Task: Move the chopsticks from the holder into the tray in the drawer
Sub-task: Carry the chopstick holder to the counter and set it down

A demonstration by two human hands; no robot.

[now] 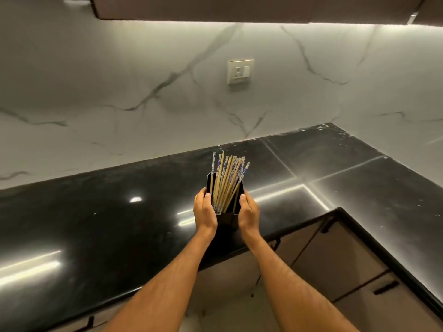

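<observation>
A white marble wall (pixel 143 80) with grey veins fills the upper half of the frame, and a cream socket (pixel 240 71) sits on it near the centre. A strip of light runs under dark cabinets (pixel 215 7) along the top edge. A glossy black table (pixel 96 212) wraps round the corner at right, above brown doors (pixel 335 255) with black handles.
</observation>
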